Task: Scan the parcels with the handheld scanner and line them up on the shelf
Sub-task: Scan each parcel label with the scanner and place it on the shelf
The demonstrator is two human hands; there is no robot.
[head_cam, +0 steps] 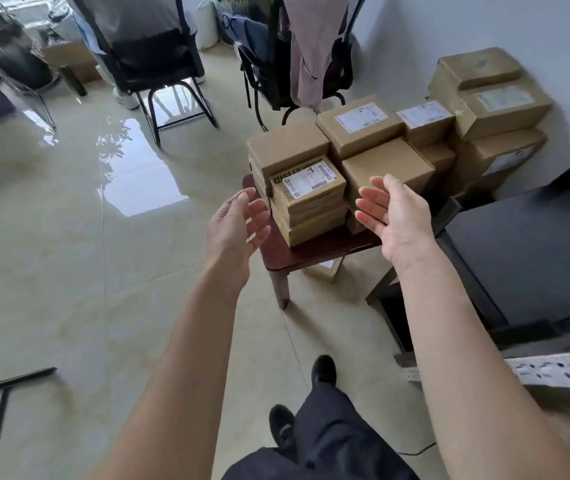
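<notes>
A small dark-red wooden tabletop [314,252] just beyond the hands carries stacked cardboard parcels [306,199]; more parcels [494,109] pile past the right hand [394,213].

Both bare forearms extend forward, roughly parallel. Left grip [238,220]: fingers relaxed, slightly spread, palm turned inward. Right grip [392,211]: fingers straight, palm facing the left grip. Neither holds anything; a gap separates them.
</notes>
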